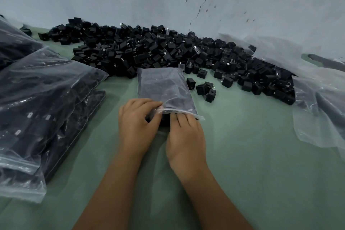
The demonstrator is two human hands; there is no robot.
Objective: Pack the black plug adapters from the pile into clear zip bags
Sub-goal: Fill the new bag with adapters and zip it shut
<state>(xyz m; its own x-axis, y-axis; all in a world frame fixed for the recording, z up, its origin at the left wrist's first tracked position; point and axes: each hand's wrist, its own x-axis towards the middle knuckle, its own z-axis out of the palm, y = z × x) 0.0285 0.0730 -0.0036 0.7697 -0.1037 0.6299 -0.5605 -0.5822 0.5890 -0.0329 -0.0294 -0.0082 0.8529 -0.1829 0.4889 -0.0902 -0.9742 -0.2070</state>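
I judge the mouth of the small clear zip bag point(164, 87) at frame centre to be the weak point: my left hand point(137, 121) pinches the left end of its opening while the fingers of my right hand point(186, 136) reach in under the lip, pressing black adapters home. If the pinch slips or I push too hard, the thin film could fold shut or the adapters at the mouth could spill back onto the green counter point(252, 145). Prongs might also snag the plastic (I cannot tell how full the bag is through the hazy film).

The loose pile of black cube-shaped plug adapters point(158, 50) lies across the upper middle against the wall, a few strays point(205, 87) just right of the bag. At the left edge, large clear zip bags point(43, 99) lie stacked, packed with dark adapters. At the right edge crumpled clear plastic sheeting point(317, 102) covers part of the pile.
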